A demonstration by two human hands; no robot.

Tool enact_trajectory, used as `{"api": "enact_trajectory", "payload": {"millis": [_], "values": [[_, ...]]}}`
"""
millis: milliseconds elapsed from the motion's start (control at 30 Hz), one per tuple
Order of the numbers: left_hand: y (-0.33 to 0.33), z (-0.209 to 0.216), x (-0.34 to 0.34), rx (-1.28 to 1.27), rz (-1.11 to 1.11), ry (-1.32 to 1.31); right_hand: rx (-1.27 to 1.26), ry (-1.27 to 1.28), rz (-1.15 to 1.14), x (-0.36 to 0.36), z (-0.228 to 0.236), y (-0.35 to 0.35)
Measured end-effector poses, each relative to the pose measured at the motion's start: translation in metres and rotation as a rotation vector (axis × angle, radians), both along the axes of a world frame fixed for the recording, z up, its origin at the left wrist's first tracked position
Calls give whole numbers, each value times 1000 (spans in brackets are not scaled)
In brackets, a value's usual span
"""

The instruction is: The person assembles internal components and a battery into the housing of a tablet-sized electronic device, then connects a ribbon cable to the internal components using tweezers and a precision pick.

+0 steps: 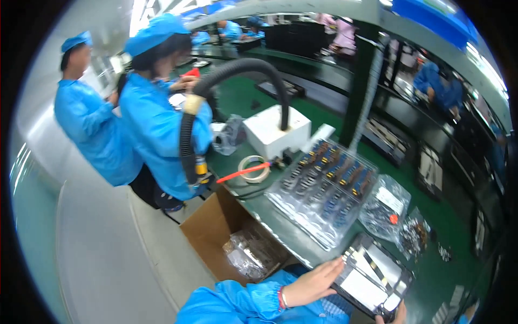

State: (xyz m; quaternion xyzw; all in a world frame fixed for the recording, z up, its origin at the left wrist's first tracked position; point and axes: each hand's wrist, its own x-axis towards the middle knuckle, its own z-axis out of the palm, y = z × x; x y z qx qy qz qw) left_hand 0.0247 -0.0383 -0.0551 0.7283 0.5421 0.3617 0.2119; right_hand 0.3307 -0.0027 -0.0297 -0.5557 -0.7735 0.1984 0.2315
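A flat black-framed device (372, 275), like an opened tablet housing with white and silver panels inside, lies tilted at the lower right. My left hand (313, 284) holds its left edge, fingers stretched along the rim. At the lower right corner, my right hand (398, 315) grips the frame, mostly cut off by the picture's lower edge. Just beyond the device is a clear plastic tray (302, 210) with rows of small circuit parts. Beside it lie a clear bag (384, 208) with a white label and red dot, and a bag of small metal parts (414, 235).
An open cardboard box (208, 224) holding clear plastic packaging stands left of the green bench. Farther along are a white box (278, 132) with a black flexible hose (243, 66), a tape roll (253, 168) and a red-handled tool (243, 172). Two co-workers (156, 113) stand at left.
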Motion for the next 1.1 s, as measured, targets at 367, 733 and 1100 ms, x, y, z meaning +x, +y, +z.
{"api": "enact_trajectory", "payload": {"millis": [367,733,1100], "values": [[5,9,-9,-98,112,53,-8,30,-107,-32,-2,4],[1,4,4,-49,92,169,-220,729,-6,-68,57,62],[10,36,10,41,123,280,33,252,285,-131,11,158]]}}
